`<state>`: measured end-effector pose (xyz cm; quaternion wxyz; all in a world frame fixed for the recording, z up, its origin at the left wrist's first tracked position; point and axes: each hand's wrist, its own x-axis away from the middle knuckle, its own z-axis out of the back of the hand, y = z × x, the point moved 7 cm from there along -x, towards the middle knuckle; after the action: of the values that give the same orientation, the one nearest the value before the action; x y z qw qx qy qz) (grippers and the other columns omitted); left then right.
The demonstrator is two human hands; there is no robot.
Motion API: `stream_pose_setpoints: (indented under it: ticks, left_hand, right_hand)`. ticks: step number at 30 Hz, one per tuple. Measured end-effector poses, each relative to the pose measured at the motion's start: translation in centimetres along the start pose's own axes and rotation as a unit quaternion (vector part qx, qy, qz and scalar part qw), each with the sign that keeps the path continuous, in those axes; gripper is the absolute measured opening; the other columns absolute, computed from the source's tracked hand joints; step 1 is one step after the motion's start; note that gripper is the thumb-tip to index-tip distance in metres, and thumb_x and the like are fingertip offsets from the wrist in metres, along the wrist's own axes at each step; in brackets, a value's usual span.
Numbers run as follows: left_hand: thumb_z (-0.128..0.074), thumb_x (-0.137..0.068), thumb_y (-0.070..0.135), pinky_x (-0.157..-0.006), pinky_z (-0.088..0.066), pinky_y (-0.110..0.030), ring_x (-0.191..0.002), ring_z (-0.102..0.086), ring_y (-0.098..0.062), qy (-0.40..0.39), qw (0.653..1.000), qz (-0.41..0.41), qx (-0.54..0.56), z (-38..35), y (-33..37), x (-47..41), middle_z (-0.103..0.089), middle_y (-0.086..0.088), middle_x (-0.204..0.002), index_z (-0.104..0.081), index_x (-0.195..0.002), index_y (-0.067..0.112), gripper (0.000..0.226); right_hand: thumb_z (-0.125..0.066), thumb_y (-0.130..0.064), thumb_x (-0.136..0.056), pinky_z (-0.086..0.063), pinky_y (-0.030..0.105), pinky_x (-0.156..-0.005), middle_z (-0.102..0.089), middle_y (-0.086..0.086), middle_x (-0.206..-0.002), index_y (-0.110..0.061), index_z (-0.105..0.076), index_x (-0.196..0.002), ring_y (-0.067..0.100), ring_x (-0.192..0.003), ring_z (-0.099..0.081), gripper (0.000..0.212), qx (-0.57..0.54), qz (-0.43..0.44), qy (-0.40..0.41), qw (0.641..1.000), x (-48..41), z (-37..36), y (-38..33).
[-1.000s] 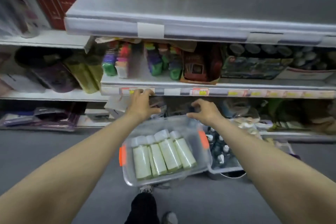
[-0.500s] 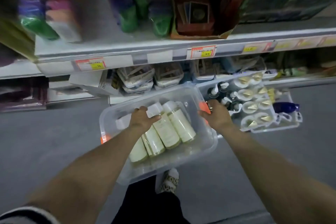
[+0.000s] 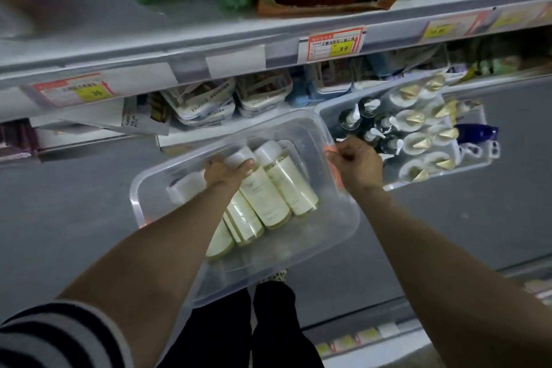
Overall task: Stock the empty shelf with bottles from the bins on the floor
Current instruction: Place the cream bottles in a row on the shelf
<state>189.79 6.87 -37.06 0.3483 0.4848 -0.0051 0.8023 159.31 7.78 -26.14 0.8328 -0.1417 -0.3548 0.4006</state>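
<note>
A clear plastic bin (image 3: 334,236) with orange side latches sits on the grey floor below me. Several cream-coloured bottles (image 3: 286,185) with white caps lie side by side in it. My left hand (image 3: 225,172) reaches into the bin and is closed around the white cap end of one bottle (image 3: 260,197). My right hand (image 3: 357,163) grips the bin's right rim at the orange latch. A second clear bin (image 3: 472,164) to the right holds dark pump bottles (image 3: 363,121) and white bottles with gold caps (image 3: 418,140).
Shelf edges with price tags (image 3: 334,43) run across above the bins. Packaged goods (image 3: 206,106) fill the lowest shelf behind them. My dark trouser legs (image 3: 257,323) and a patterned shoe (image 3: 276,275) stand just under the near bin. Another shelf edge (image 3: 388,334) lies at lower right.
My view has dropped closer to the bins. My left hand went from the bin's far rim down inside it onto a bottle. My right hand shifted to the right latch.
</note>
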Motion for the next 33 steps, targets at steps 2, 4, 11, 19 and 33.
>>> stream_pose_setpoints:
  ticks: [2,4,11,19,33]
  left_hand:
    - [-0.076,-0.072,0.063,-0.108,-0.041,-0.043,-0.134,-0.046,-0.032,0.011,1.000,-0.004,-0.018,-0.3,-0.1,-0.3,-0.046,-0.016,-0.147,-0.039,-0.145,0.005,0.100]
    - [-0.079,-0.067,0.063,-0.109,-0.040,-0.045,-0.134,-0.044,-0.032,0.022,1.000,0.000,-0.007,-0.5,-0.6,-0.3,-0.040,-0.013,-0.149,-0.037,-0.146,0.009,0.105]
    - [-0.086,-0.054,0.060,-0.107,-0.043,-0.043,-0.126,-0.052,-0.029,-0.028,0.985,0.047,0.165,-1.7,-2.3,-0.9,-0.047,-0.005,-0.145,-0.042,-0.146,0.025,0.107]
    - [-0.094,-0.058,0.039,-0.098,-0.047,-0.038,-0.116,-0.054,-0.026,-0.072,0.979,0.028,0.190,-2.4,-0.9,-0.8,-0.052,-0.005,-0.136,-0.047,-0.130,0.019,0.089]
    - [-0.094,-0.058,0.041,-0.072,-0.045,-0.022,-0.095,-0.054,-0.006,-0.087,0.963,-0.152,0.207,4.3,4.9,9.9,-0.052,0.009,-0.118,-0.046,-0.124,0.025,0.083]
  right_hand:
    - [-0.081,-0.029,-0.083,-0.037,0.000,-0.058,-0.063,-0.019,-0.068,-0.027,-0.064,-0.076,-0.005,-0.064,-0.058,0.018,-0.007,-0.001,0.007,1.000,0.0,0.0,0.1]
    - [-0.081,-0.028,-0.083,-0.039,0.001,-0.060,-0.066,-0.017,-0.070,-0.025,-0.067,-0.078,-0.002,-0.065,-0.061,0.015,-0.021,-0.006,0.007,1.000,-0.1,-0.2,0.3]
    - [-0.082,-0.024,-0.082,-0.042,0.002,-0.059,-0.069,-0.011,-0.072,-0.027,-0.065,-0.073,0.003,-0.065,-0.063,0.019,-0.048,-0.015,0.011,0.999,-0.5,-0.4,0.7]
    - [-0.081,-0.026,-0.083,-0.051,0.022,-0.071,-0.069,-0.008,-0.073,-0.022,-0.067,-0.079,0.010,-0.069,-0.064,0.015,-0.061,-0.018,0.013,0.998,-0.7,-0.6,1.2]
    - [-0.077,-0.034,-0.085,-0.040,0.029,-0.083,-0.064,0.012,-0.125,-0.008,-0.054,-0.132,0.032,-0.115,-0.059,0.059,0.063,0.065,-0.054,0.994,3.6,1.0,-2.6]
